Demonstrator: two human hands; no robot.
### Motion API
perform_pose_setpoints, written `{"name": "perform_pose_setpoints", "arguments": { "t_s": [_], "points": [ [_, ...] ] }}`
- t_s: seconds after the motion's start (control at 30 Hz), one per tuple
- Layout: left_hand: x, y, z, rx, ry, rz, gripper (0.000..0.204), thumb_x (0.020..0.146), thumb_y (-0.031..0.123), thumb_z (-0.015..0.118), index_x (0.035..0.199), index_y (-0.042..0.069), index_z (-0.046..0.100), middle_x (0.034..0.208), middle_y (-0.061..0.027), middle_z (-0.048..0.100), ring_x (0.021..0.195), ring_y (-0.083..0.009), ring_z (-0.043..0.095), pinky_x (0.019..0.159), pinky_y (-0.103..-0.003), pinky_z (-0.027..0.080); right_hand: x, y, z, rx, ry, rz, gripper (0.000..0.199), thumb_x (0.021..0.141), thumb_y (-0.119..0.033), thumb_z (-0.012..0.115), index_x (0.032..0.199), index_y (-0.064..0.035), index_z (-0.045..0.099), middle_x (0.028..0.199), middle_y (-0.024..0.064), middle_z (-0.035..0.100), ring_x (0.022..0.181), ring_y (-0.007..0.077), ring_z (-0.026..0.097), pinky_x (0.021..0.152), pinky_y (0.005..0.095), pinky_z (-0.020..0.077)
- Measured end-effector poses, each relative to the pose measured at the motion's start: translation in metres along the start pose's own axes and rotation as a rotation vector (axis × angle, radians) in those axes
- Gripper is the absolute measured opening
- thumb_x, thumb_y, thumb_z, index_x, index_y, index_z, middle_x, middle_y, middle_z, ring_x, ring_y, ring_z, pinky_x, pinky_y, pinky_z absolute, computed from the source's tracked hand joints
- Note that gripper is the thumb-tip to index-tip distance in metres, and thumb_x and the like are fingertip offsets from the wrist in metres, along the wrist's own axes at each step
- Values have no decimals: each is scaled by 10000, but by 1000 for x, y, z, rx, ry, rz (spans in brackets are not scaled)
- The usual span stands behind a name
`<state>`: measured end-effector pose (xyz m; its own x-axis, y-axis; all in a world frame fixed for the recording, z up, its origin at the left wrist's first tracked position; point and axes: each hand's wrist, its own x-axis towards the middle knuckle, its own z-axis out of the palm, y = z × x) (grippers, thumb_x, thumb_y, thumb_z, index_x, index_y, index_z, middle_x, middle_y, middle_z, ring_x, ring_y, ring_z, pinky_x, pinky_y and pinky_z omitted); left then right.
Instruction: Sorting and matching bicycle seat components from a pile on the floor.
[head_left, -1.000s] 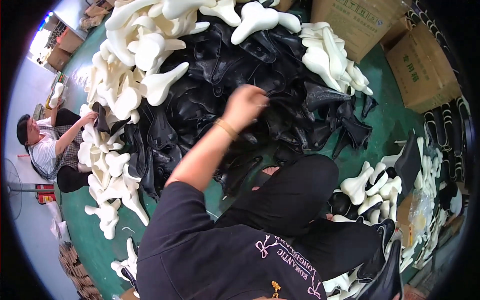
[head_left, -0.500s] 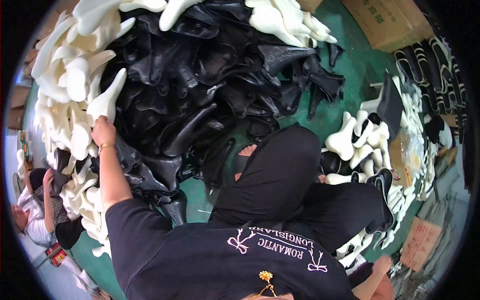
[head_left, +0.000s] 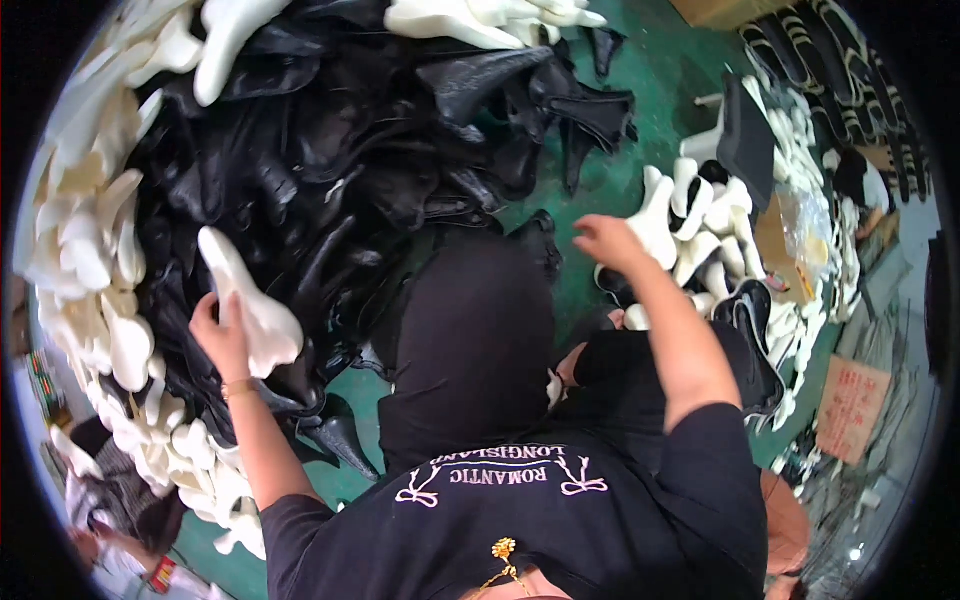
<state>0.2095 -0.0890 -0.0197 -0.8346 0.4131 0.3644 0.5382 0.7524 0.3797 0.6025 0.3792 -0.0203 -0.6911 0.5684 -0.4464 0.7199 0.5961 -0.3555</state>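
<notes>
My left hand (head_left: 222, 335) is closed round the side of a white foam bicycle-saddle pad (head_left: 258, 318), its narrow nose pointing away from me. The pad is held up over a big heap of black saddle covers (head_left: 300, 170). My right hand (head_left: 608, 240) reaches out past my knees with fingers apart and nothing visible in them. Beside its fingertips stands a small pile of white saddle pads (head_left: 720, 210); I cannot tell whether the hand touches the nearest one.
Many white pads (head_left: 85, 235) line the left side of the heap, and more white pads (head_left: 480, 20) lie at its far edge. A grey-black stool (head_left: 745, 145) stands at the right. Finished-looking black saddles (head_left: 800, 45) lie stacked far right. Another person (head_left: 125, 500) sits at left.
My left hand has brought the white saddle pad from the left-hand pile in over the black covers. My right hand has come up from low right and stretched forward.
</notes>
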Motion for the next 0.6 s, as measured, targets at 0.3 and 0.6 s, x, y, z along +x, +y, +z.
{"name": "perform_pose_setpoints", "arguments": {
  "t_s": [0.3, 0.6],
  "points": [
    [65, -27, 27, -295, -701, -458, 413, 868, 84, 629, 1244, -32, 503, 1102, -114, 639, 948, -158, 612, 831, -267, 473, 2, 0, 173, 9, 31, 221, 550, 796, -200, 625, 1315, -152, 448, 1313, 143, 446, 1196, 360, 474, 912, 476, 472],
    [51, 17, -12, -891, -577, -909, 366, 796, 54, 488, 1147, -28, 557, 1008, -91, 642, 888, -210, 618, 808, -331, 497, 13, 54, 190, -332, 36, 44, 245, 894, -191, 468, 1058, -87, 617, 1280, 154, 513, 1150, 344, 500, 874, 470, 470]
  ]
}}
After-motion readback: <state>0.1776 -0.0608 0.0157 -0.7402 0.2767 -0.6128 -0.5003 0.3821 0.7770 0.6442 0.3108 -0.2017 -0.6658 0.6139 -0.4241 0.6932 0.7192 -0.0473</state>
